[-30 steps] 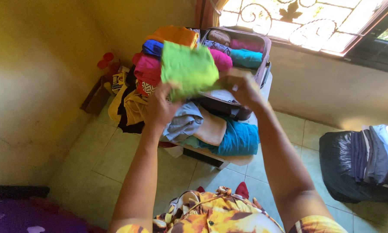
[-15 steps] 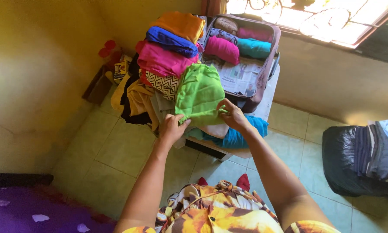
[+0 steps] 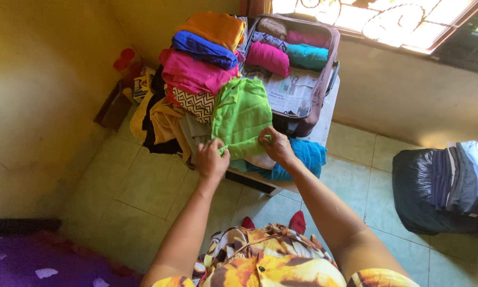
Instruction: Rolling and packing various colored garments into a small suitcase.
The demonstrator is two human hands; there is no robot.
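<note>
The green garment [image 3: 242,117] lay spread over the heap of folded clothes [image 3: 196,79] on the low tabletop [image 3: 328,114], just beside the open suitcase [image 3: 294,69]. It looked light, soft and limp, likely to sag unless taken by two corners of its near hem. The left hand [image 3: 211,161] pinched that hem at one corner, and the right hand [image 3: 275,145] pinched the other, though its fingertips were partly hidden in the cloth. Both arms reached forward, elbows slightly bent, wrists angled down.
</note>
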